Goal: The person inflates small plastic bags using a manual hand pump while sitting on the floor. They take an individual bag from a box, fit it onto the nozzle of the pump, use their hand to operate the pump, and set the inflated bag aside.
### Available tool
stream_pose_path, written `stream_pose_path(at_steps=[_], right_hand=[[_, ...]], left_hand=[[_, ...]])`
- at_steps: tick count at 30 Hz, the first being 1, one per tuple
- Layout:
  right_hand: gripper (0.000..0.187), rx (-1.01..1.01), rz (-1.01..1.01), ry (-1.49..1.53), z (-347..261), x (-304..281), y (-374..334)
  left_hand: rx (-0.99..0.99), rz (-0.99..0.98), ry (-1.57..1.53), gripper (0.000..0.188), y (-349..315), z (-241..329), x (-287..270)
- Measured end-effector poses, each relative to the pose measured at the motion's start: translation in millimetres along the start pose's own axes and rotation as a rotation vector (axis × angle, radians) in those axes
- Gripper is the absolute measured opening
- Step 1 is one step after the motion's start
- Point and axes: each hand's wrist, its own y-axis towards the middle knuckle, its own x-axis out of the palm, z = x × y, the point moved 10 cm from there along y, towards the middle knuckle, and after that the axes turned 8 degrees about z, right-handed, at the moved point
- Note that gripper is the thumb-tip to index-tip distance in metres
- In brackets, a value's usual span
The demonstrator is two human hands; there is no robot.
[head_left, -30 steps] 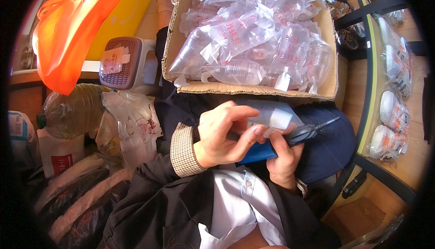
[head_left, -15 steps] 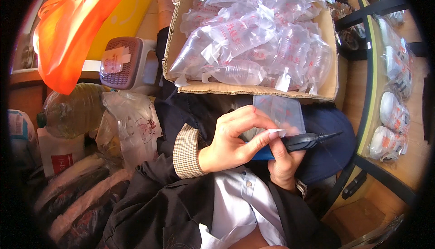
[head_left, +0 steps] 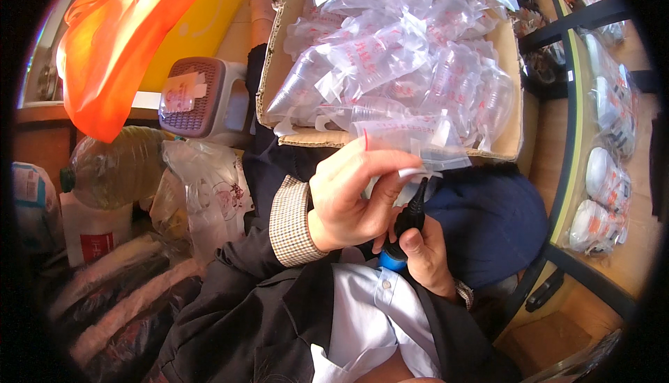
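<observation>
Between the thumb and fingers of my left hand [head_left: 352,198] is pinched the white end tab of a flat clear plastic pouch [head_left: 411,135], which stretches away toward the carton. My right hand [head_left: 428,254] is wrapped round what looks like a hand air pump [head_left: 410,221], with a ribbed black tapering nozzle and a blue body. The nozzle points up, its tip close beside the tab; whether it enters the pouch I cannot tell. Just beyond my hands, an open cardboard carton [head_left: 317,138] holds several puffed clear pouches [head_left: 380,55] with red print.
A purple-topped step stool [head_left: 185,97] stands left of the carton, below a hanging orange bag [head_left: 125,48]. Nearer on the left are a large clear bottle [head_left: 115,167] and plastic bags [head_left: 209,181]. Shelving on the right carries bagged white shoes [head_left: 599,174].
The pump has swung from pointing right to pointing up. My left hand has shifted slightly left and away from me, lifting the pouch toward the carton's front edge.
</observation>
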Motion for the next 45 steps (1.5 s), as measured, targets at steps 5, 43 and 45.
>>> stream_pose_path(at_steps=[5,43,45], right_hand=[[0.048,0.024,-0.045,-0.009,1.9,2.1,-1.0],[0.051,-0.926,0.496,0.143,-97.2,-70.6,-52.5],[0.071,-0.591,0.503,-0.156,-78.1,-55.1,-25.3]], left_hand=[[0.288,-0.046,-0.022,0.042,-7.6,12.6,4.0],[-0.458,-0.24,-0.33,0.015,-72.9,-66.6,23.7],[-0.576,0.105,-0.64,0.028,-61.8,-68.2,6.8]])
